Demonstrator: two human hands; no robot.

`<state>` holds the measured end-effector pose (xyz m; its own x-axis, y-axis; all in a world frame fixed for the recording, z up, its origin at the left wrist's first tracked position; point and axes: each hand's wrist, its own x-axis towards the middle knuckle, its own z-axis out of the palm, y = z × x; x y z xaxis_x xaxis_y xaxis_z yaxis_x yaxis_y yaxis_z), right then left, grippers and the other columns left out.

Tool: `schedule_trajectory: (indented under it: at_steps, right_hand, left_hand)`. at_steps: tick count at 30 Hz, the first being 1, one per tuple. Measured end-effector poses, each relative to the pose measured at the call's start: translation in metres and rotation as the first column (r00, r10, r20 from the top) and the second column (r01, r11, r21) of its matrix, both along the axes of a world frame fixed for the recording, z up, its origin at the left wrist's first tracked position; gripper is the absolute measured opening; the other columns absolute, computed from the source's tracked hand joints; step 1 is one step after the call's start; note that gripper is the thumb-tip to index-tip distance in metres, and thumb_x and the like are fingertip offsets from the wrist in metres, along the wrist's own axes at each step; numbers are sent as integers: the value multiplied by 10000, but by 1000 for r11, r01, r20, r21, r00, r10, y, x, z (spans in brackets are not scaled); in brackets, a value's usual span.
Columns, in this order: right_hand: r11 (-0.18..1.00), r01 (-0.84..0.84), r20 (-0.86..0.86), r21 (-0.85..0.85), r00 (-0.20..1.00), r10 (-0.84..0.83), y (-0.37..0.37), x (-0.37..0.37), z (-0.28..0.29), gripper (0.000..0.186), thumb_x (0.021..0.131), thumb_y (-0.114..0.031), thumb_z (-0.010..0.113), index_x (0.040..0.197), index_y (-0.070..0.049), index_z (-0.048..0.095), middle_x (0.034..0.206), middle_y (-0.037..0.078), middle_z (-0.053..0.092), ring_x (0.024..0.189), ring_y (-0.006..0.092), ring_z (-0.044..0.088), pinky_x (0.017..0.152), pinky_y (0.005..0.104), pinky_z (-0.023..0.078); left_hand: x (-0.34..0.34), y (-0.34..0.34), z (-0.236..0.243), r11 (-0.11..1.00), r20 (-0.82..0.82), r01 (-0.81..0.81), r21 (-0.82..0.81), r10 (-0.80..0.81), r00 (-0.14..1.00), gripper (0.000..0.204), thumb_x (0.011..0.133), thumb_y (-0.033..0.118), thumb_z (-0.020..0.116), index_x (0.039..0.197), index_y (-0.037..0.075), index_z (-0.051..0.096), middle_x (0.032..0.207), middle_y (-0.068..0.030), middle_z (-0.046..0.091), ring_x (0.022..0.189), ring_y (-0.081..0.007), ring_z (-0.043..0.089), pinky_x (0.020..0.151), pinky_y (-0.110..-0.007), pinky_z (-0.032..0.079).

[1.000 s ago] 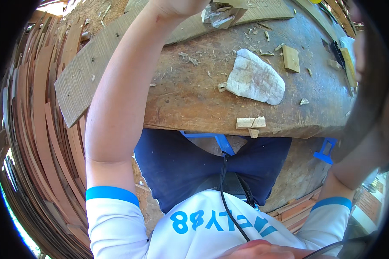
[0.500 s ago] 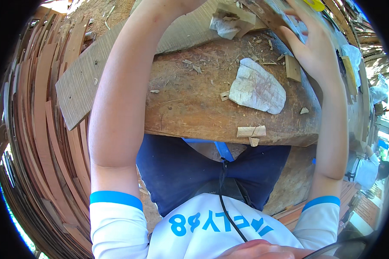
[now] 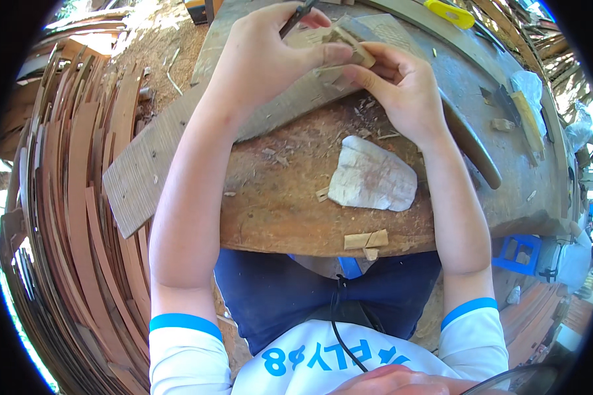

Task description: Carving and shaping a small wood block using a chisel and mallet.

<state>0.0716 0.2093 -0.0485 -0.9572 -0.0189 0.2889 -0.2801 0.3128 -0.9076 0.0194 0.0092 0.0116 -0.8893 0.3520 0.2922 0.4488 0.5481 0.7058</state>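
Observation:
My left hand [image 3: 263, 56], at the top of the bench, has its fingers closed round a thin dark pen-like tool [image 3: 298, 18]. Its thumb presses against a small wood block [image 3: 354, 43]. My right hand [image 3: 405, 89] pinches that block from the other side between thumb and fingers. A second small piece of wood seems to show just under the thumbs, partly hidden. Below both hands lies a white creased flat piece [image 3: 372, 174], like folded paper or cloth, on the worn brown bench board [image 3: 277, 217].
Small wood scraps [image 3: 366, 241] lie at the bench's near edge. A long grey plank [image 3: 151, 158] juts out left, beside stacked wood strips [image 3: 79, 171]. Right are a dark curved bar [image 3: 471, 145], a yellow plastic handle [image 3: 449, 13] and a blue stool [image 3: 518, 254]; another person [image 3: 573, 260] is beyond.
My right hand has come left from the bench's far right side to meet my left hand, which has dropped nearer. The wood block is now between them. The view has shifted slightly.

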Motion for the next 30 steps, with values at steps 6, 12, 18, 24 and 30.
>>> schedule_trajectory:
  at_steps: [6, 12, 18, 24, 30]
  right_hand:
    - [999, 37, -60, -35, 997, -39, -7, 0, 5, 371, 887, -122, 814, 1206, 27, 697, 1017, 108, 783, 947, 144, 741, 841, 275, 569]
    - [992, 125, -120, -7, 985, -125, -9, 1, 4, 365, 884, -113, 815, 1206, 16, 702, 1018, 118, 781, 941, 142, 738, 839, 287, 588]
    - [988, 156, -137, -1, 978, -154, -14, 4, 6, 363, 867, -94, 825, 1189, 24, 705, 1015, 124, 776, 956, 160, 742, 837, 300, 604]
    - [985, 166, -148, -50, 974, -172, -14, 3, 3, 366, 859, -88, 828, 1184, 27, 705, 1010, 126, 777, 951, 170, 747, 828, 301, 604]
    - [988, 145, -137, -58, 979, -152, -14, 1, 2, 357, 872, -98, 821, 1185, 25, 701, 993, 116, 779, 948, 160, 745, 816, 302, 598]
  left_hand:
    - [-4, 0, -23, 984, -167, 111, 138, -87, 982, 374, 799, 244, 867, 1120, 67, 790, 1015, -136, 780, 935, -215, 749, 827, -315, 546]
    - [-5, 6, -28, 964, -82, 80, 253, -61, 995, 280, 868, 153, 824, 1141, 101, 792, 964, -15, 800, 897, -67, 706, 831, -246, 538]
    - [-2, 6, -26, 975, -216, 26, 219, 23, 976, 224, 824, 144, 830, 1028, 57, 799, 893, -115, 778, 810, -221, 752, 734, -313, 549]
    - [-4, 8, -30, 981, -376, 12, 192, 63, 925, 203, 814, 180, 844, 947, 44, 772, 864, -115, 760, 790, -275, 739, 714, -344, 548]
    - [-2, 6, -30, 985, -360, 4, 174, 60, 931, 181, 864, 210, 846, 964, 75, 778, 664, 97, 590, 554, 10, 349, 491, -209, 242]
